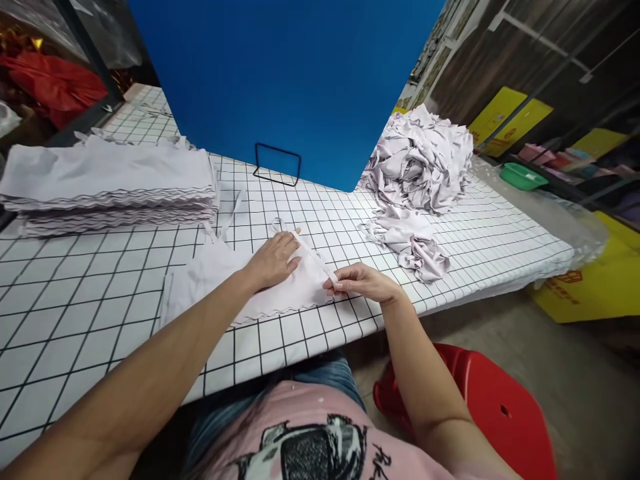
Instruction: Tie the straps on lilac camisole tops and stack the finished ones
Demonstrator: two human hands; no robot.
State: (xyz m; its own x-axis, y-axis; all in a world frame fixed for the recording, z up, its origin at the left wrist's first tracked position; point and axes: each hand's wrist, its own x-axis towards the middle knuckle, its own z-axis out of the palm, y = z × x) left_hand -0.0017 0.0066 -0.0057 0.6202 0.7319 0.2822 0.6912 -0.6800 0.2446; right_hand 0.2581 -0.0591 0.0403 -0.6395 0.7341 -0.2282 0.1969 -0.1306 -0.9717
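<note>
A white piece of fabric with a wavy lower edge and narrow straps (265,303) lies flat on the checked tablecloth in front of me. My left hand (275,259) rests palm down on it, fingers stretched toward its upper edge. At the fabric's right end, my right hand (363,281) pinches the strip-like edge between thumb and fingers. A thin strap loops up just beyond my left fingertips. To the left stands a neat stack of similar white fabric pieces (107,177), their wavy edges facing me.
A big heap of crumpled white fabric (420,160) sits at the right, with a smaller bunch before it. Behind the work stands a large blue board (290,80) beside a black wire frame (277,164). A red stool (500,413) is at my right, near yellow boxes (595,280).
</note>
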